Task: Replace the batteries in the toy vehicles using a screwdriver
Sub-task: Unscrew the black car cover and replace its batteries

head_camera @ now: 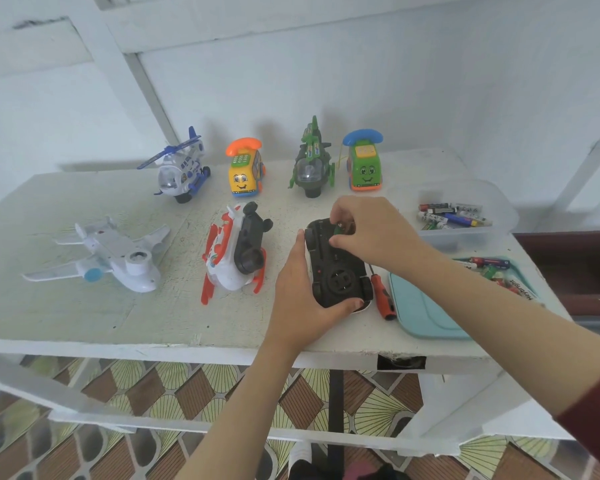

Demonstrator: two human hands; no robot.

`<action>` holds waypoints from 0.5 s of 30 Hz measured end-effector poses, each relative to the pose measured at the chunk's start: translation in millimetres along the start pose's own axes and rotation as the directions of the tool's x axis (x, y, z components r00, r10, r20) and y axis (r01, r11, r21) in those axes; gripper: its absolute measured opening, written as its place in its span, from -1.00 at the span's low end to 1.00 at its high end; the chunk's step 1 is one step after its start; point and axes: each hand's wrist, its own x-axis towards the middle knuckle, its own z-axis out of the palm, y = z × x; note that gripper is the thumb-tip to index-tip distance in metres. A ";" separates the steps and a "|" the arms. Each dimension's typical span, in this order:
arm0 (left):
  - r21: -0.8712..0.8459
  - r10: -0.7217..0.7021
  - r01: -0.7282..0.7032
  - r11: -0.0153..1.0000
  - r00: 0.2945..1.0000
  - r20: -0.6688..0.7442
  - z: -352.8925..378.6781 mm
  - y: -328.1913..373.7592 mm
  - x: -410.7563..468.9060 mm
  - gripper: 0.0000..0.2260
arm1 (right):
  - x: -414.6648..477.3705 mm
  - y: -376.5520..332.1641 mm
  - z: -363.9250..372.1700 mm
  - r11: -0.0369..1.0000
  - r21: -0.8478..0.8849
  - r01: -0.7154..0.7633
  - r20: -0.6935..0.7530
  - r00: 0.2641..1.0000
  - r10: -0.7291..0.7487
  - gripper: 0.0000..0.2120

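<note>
Black toy car (336, 268) lies underside up, the left hand (300, 292) gripping its near end, the right hand (373, 233) pinching a small green piece (338, 229) on it.

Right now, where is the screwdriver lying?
In the head view, the screwdriver lies on the right part of the table, between the upturned black toy car and the light blue tray.

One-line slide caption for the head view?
Left hand holds the upturned black toy car while the right hand pinches a green battery at its underside; red screwdriver lies alongside.
</note>
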 end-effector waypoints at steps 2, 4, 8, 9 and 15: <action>0.001 -0.005 0.005 1.000 1.000 0.000 0.3 -0.1 -0.3 0.13 | -0.3 0.1 1.6 0.999 -0.036 0.030 -0.033 0.999 -0.031 -0.75; 0.002 -0.006 0.006 1.000 1.000 0.000 0.5 -0.7 -0.5 0.13 | -0.3 2.3 4.8 0.996 -0.059 0.062 -0.077 0.995 -0.067 -0.74; -0.008 -0.006 0.006 1.000 1.000 0.001 0.7 -1.3 0.9 0.13 | -0.7 7.4 10.2 0.988 -0.112 0.101 -0.138 0.983 -0.117 -0.77; -0.013 -0.005 0.005 1.000 1.000 0.001 0.8 -1.4 1.2 0.13 | -0.8 8.7 10.6 0.985 -0.131 0.111 -0.151 0.980 -0.131 -0.77; -0.024 0.004 -0.004 1.000 1.000 0.004 1.2 -1.7 1.5 0.13 | 0.8 12.0 13.9 0.977 -0.174 0.122 -0.126 0.981 -0.145 -0.72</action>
